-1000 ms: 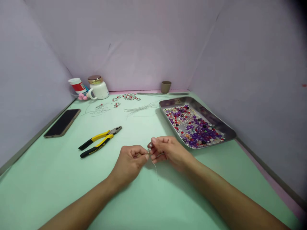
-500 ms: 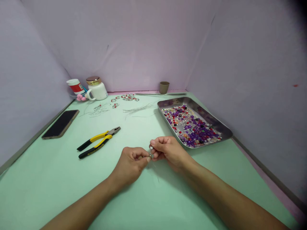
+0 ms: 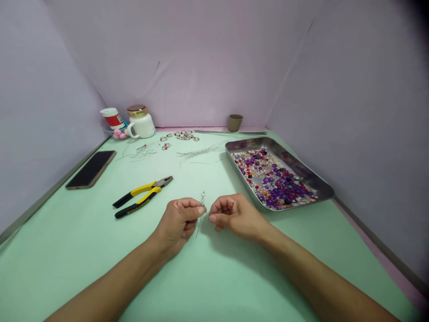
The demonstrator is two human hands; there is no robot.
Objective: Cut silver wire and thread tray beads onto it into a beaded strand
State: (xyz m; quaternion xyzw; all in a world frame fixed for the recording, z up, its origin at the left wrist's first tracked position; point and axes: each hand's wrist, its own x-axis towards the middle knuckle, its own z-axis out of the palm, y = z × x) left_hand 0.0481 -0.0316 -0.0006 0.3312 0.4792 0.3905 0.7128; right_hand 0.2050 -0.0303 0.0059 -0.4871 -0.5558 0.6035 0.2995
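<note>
- Phone (image 3: pixel 91 169) – dark, face up, flat on the green tabletop (image 3: pixel 83 250) by the left edge.
- Back-left corner: a red-and-white container (image 3: pixel 112 118), a white mug-shaped jar (image 3: pixel 141 122) with a gold lid, and small pink balls (image 3: pixel 117 133) just in front of them.
- Loose wire pieces (image 3: pixel 140 153) lie ahead of the jar; right of those, finished beaded loops (image 3: pixel 182 135) and a bundle of straight wire pins (image 3: pixel 197 152).
- Pliers (image 3: pixel 142 197) with yellow-and-black handles, closed, flat on the tabletop, nose pointing right and away; near the left hand, not touching it.
- Left hand (image 3: pixel 176 222): heel resting on the tabletop, fingers curled in, thumb and forefinger pinched shut on a thin wire (image 3: pixel 199 219).
- The wire stands roughly upright out of the pinch, with a few small pale beads (image 3: pixel 203 197) threaded at its top; its lower tail hangs down below the fingers towards the tabletop.
- Right hand (image 3: pixel 234 214): just beside the left, with a small gap between them. Fingers curled, thumb against forefinger tip. It is clear of the wire – cannot tell whether it has anything tiny in the pinch.
- Small brown cup (image 3: pixel 235 122) against the back wall, well apart from the hands.
- Metal tray (image 3: pixel 317 183) to the right of the right hand, set at an angle, carrying mixed beads (image 3: pixel 273 179) – mostly purple, with red, white and black.
</note>
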